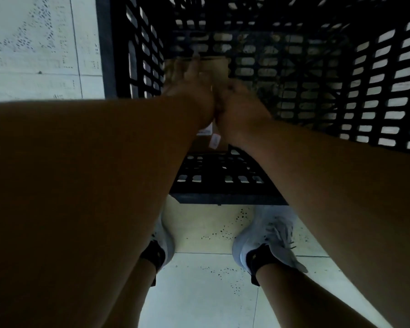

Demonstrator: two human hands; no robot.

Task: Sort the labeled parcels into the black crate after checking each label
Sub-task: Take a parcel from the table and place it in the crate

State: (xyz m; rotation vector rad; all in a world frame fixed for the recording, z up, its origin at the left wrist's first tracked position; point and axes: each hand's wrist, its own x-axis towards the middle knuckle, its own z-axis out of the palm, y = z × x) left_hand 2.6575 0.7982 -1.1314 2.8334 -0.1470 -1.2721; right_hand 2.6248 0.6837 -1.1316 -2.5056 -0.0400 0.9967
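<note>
A brown cardboard parcel [217, 67] lies low inside the black crate [374, 95], against its left side. A white label [215, 141] shows on the parcel's near end, between my wrists. Both arms reach down into the crate. My left hand [189, 88] rests on the parcel's top with its fingers stretched forward and blurred. My right hand [240, 102] lies on the parcel right beside the left, fingers curled downward. Most of the parcel is hidden under my hands, and whether either hand grips it is unclear.
The crate has slotted walls and a slotted bottom and stands on a pale tiled floor [33, 43]. My feet in white shoes [268, 237] stand just before the crate's near rim [223, 198]. The crate's right half holds nothing visible.
</note>
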